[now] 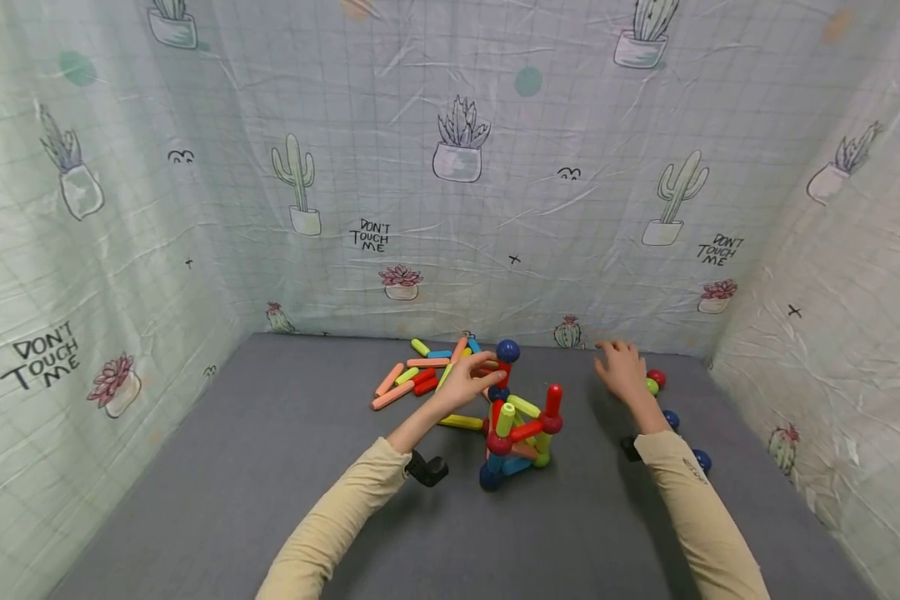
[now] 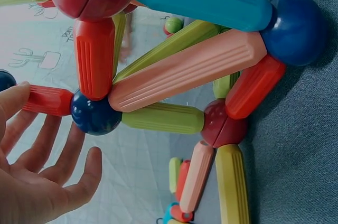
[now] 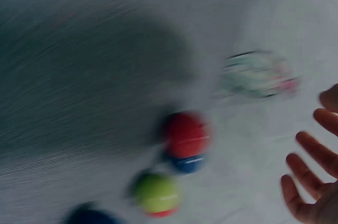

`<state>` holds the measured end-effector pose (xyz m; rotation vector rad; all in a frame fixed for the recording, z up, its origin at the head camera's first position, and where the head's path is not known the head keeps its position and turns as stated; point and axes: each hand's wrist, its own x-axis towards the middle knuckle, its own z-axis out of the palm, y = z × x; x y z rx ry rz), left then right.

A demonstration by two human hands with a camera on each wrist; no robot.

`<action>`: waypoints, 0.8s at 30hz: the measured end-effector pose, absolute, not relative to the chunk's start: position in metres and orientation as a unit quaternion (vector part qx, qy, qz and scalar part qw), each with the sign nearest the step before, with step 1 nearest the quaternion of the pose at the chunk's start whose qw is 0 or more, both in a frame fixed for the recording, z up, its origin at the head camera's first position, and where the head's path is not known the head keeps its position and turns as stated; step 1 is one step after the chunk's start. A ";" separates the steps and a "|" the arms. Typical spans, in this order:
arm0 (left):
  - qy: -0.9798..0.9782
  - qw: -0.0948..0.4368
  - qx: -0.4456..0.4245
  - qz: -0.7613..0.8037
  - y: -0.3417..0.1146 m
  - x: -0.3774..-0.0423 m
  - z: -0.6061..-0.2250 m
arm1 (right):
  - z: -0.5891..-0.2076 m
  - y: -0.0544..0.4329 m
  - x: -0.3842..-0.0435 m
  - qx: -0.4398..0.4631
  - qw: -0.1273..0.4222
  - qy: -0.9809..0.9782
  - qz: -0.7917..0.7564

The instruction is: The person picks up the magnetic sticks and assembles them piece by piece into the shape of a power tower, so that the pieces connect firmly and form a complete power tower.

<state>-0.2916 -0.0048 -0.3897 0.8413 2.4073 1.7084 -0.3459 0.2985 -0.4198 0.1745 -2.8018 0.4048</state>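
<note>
A magnetic-rod structure of coloured rods and balls stands on the grey table, with a red ball (image 1: 499, 442) at one of its near joints. My left hand (image 1: 468, 382) pinches the upright red rod (image 2: 50, 100) at its top between thumb and fingers. That rod rises from a dark blue ball (image 2: 96, 112) and carries another blue ball (image 1: 507, 351). To the right of the structure, my right hand (image 1: 624, 371) hovers with spread fingers and holds nothing. Beside it lie a red ball (image 3: 186, 134) and a green ball (image 3: 157, 193), blurred in the right wrist view.
Loose rods in several colours, among them an orange rod (image 1: 393, 395), lie behind and left of the structure. A yellow rod (image 1: 461, 422) sticks out from its left side. Two blue balls, one at the far right (image 1: 702, 461), sit by the right forearm. Patterned curtains (image 1: 525, 208) enclose the table.
</note>
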 end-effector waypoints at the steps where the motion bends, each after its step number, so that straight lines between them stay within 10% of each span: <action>1: 0.783 0.034 0.272 0.558 -0.005 -0.295 -0.394 | -0.427 0.305 -0.348 0.043 0.124 -0.984 0.124; 9: 0.761 0.014 0.274 0.588 -0.013 -0.296 -0.410 | -0.462 0.331 -0.348 0.029 0.044 -0.998 0.030; 24: 0.776 -0.003 0.314 0.547 -0.019 -0.227 -0.382 | -0.363 0.240 -0.262 0.314 0.298 -0.864 0.256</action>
